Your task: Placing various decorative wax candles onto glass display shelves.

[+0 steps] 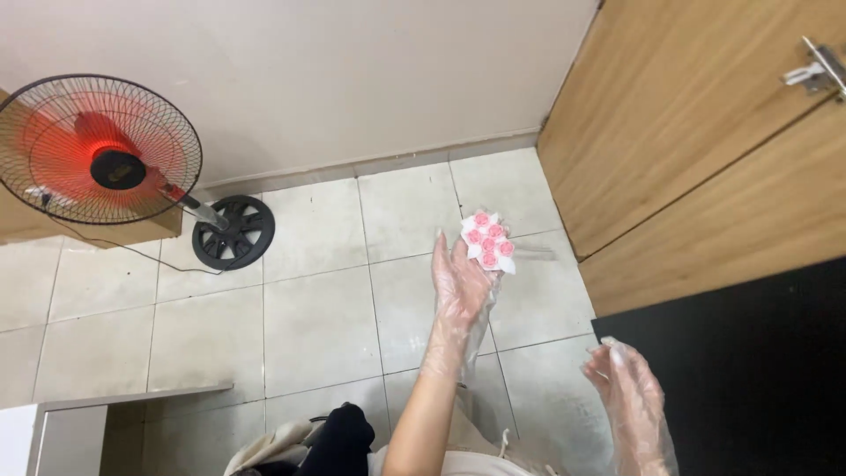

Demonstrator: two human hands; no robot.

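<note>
I am holding a small cluster of pink rosettes with white petals [489,241] up at my left hand [460,286], arm stretched out over the tiled floor [317,326]. My left grip is closing lightly on it: the fingers are nearly straight and only the tips are pinching its lower edge. Both hands are wearing loose clear plastic gloves. My right hand [630,401] is hanging lower and nearer to me, well apart from the cluster, its grip half open and carrying nothing, fingers loosely curled. I judge I am at the point of lifting the piece to look it over or carry it, with the placing not yet started. The next move is calling for a soft, steady pinch, since the glove is slippery and the piece looks delicate. A red standing fan [101,150] is sitting by the wall, with wooden doors [705,132] to my right.
</note>
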